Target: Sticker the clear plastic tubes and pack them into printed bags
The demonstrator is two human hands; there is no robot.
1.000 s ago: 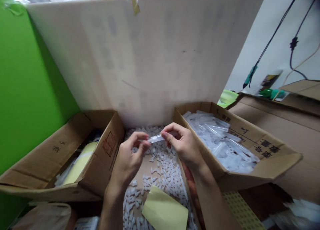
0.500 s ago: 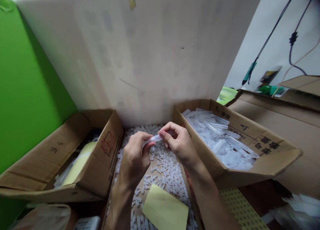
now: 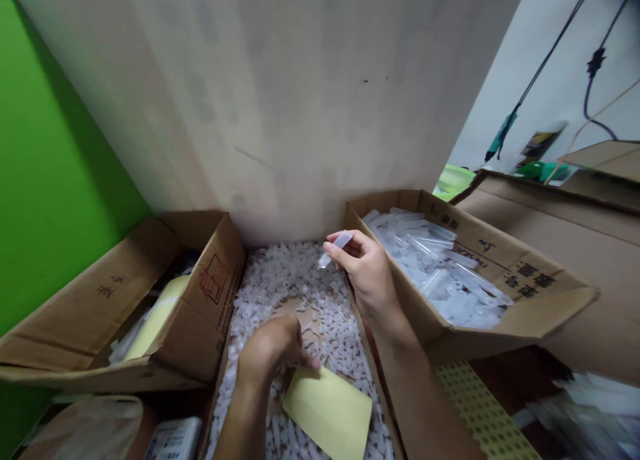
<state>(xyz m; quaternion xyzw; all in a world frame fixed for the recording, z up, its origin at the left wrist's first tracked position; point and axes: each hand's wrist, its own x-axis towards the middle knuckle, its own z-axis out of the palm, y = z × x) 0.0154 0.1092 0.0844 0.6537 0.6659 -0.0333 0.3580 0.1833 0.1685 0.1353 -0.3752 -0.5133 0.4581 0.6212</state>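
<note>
My right hand (image 3: 367, 263) is closed around a short clear plastic tube (image 3: 336, 248), pinched between thumb and fingers and slanting down to the left. It is above the inner edge of the right-hand carton. Lower down, my left hand (image 3: 275, 347) is at the upper edge of a pale yellow paper sheet (image 3: 330, 407). Its fingers are curled and partly hidden, and the thumb touches the sheet's edge. Beneath both hands lies a layer of small white plastic pieces (image 3: 280, 270) in a shallow cardboard tray, and the sheet rests on them.
To the right, a cardboard box (image 3: 545, 313) holds many clear tubes (image 3: 425, 247). On the left stands another open box (image 3: 75, 320) with yellow paper inside. A large pale panel (image 3: 300, 113) rises behind. A dotted yellow sheet (image 3: 480, 407) lies at lower right.
My hands were together on the tube and have parted. The left hand has moved down to the yellow sheet; the right hand has kept the tube and turned it.
</note>
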